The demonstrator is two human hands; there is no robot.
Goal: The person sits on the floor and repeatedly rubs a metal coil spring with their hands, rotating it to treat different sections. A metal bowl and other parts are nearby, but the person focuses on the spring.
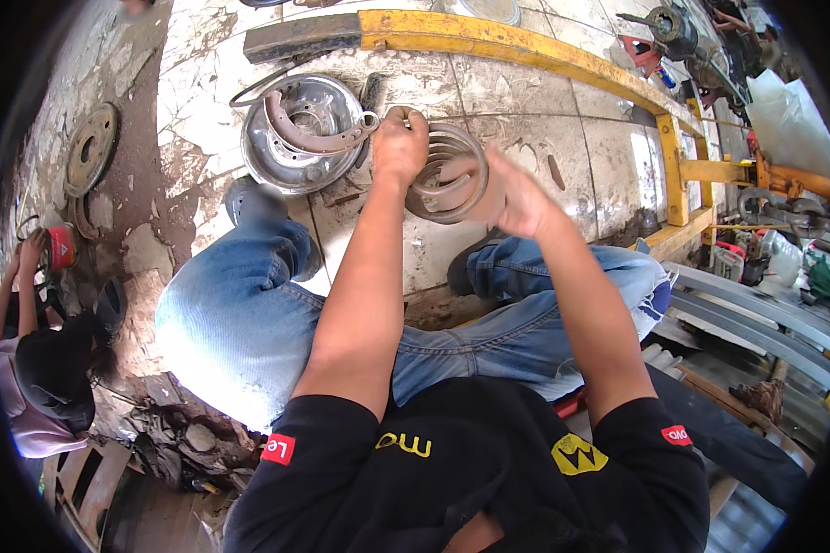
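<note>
My left hand [401, 147] grips a spring [454, 147] at its left; my right hand [523, 205], opposite, is too blurred to read. Likely heavy, stiff, best held by its outer turns, beyond the right edge of the plate [273, 170].

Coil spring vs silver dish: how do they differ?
The coil spring is open loops; the silver dish is a broad pan. The spring is between the left hand and right hand; the dish lies on the floor. Both look round and metallic.
</note>
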